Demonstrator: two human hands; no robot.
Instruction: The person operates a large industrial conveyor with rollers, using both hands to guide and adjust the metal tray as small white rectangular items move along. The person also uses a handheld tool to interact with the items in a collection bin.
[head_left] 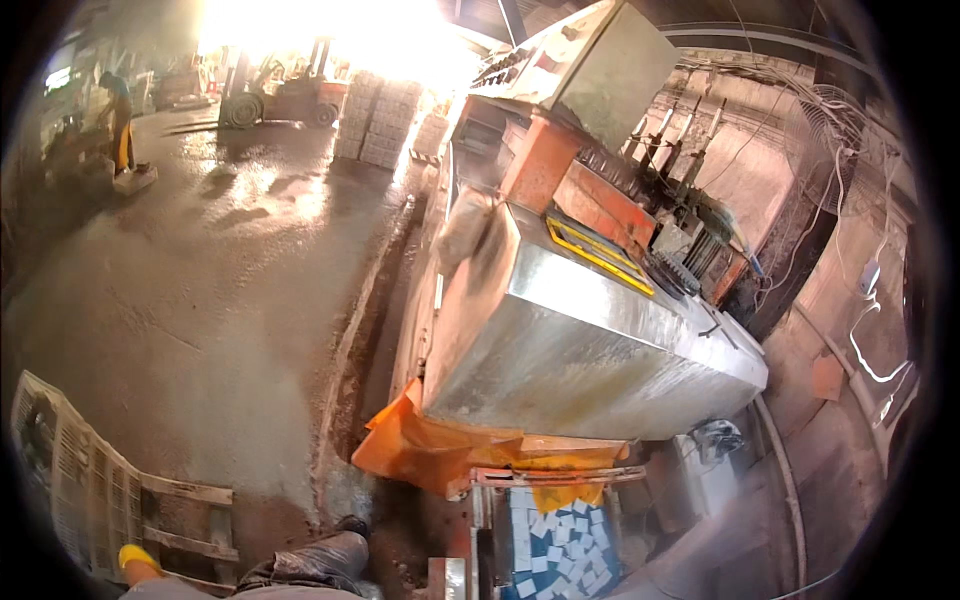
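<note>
A wet grey concrete factory floor (230,300) spreads wide. Neither hand shows, so the fingers' state cannot be told. At six o'clock lie pale square tiles (560,545), under a large steel-clad machine (590,340); a wooden pallet (120,490) sits at eight o'clock.

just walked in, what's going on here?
Neither of the wearer's hands is in view; only a grimy trouser leg shows at the lower edge. They stand by a big metal-clad machine with orange guards, small pale tiles lying at its near end. A wooden pallet lies lower left. Far off, another person works near a forklift.
</note>
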